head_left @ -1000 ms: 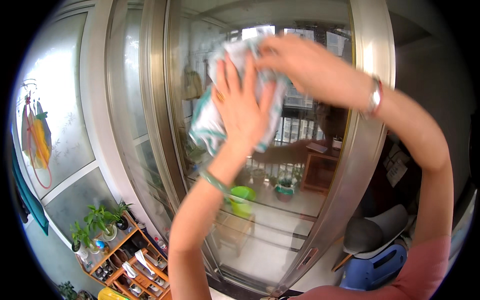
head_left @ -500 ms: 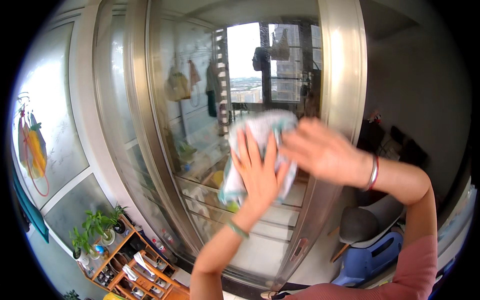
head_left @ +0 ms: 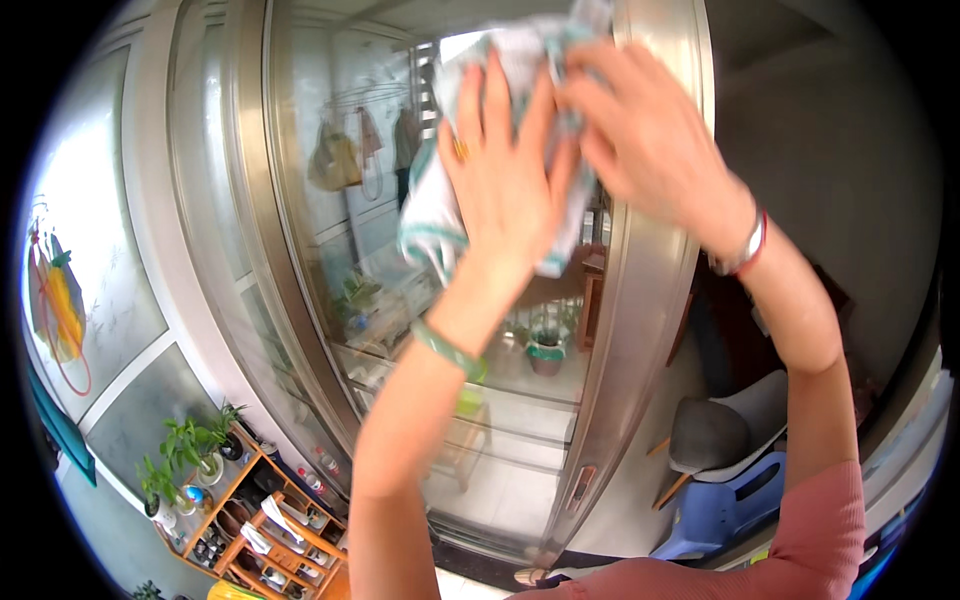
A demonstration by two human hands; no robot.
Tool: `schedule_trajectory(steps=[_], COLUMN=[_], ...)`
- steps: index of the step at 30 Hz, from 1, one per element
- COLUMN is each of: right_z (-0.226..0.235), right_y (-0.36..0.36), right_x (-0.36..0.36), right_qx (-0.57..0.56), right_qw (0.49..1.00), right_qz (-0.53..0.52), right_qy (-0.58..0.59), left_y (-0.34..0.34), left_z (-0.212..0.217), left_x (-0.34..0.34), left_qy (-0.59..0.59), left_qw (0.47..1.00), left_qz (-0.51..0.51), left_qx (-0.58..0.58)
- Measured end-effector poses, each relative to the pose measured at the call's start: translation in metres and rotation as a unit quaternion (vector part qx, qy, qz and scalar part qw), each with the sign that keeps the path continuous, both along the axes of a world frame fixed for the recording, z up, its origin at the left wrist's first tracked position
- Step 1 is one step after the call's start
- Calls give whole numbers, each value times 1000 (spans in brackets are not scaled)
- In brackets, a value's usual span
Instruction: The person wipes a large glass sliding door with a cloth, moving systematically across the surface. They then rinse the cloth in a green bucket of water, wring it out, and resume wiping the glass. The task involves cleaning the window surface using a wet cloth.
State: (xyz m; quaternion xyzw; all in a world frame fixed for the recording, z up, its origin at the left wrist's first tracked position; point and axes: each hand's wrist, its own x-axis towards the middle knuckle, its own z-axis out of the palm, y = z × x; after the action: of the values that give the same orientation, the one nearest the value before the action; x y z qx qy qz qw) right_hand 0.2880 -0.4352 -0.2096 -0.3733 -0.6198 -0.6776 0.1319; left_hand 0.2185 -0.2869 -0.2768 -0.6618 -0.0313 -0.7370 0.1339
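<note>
Head view: A person in a pink top works a white cloth (head_left: pixel 435 205) with green trim high on the glass pane (head_left: pixel 375 235) of a metal-framed door, arms raised. The left hand (head_left: pixel 505 185) lies over the cloth, its fingers spread apart and laid along the fabric, a green bangle (head_left: pixel 445 348) circling the wrist. The right hand (head_left: pixel 655 140) is at the cloth's upper right edge, its fingers bent; blur hides whether they are clamped on the fabric or merely touching it. A bunched corner of the cloth rises above the right fingers, close to the silver door frame (head_left: pixel 640 330).

The step in hand appears to be wiping the upper part of the pane, the left palm seeming to supply the pressure while the right hand steadies the edge. The next move likely calls for even pressure from the spread left fingers and a gathered loose corner, so that the cloth stays flat against the glass beside the frame; its hanging lower folds could otherwise bunch or slip.

At lower left, potted plants (head_left: pixel 190 440) stand on a wooden rack (head_left: pixel 230 493); at lower right, a gray chair (head_left: pixel 735 415) stands near a blue stool (head_left: pixel 705 515).
</note>
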Motion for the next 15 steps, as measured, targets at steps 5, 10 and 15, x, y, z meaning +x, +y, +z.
schedule_trajectory(steps=[5,10,15], right_z=[-128,-195,-135], right_y=[-37,-40,-33], right_x=[-9,-14,-17], right_qx=[-189,-312,-236], right_qw=[980,949,971], right_qz=[-55,-4,-34], right_qy=[23,-41,9], left_y=[-25,-36,-18], left_z=[-185,-322,-217], left_x=[5,-4,-7], left_qy=[119,123,113], left_qw=[985,976,981], left_qz=[-26,-19,-39], left_qx=[-122,-181,-150])
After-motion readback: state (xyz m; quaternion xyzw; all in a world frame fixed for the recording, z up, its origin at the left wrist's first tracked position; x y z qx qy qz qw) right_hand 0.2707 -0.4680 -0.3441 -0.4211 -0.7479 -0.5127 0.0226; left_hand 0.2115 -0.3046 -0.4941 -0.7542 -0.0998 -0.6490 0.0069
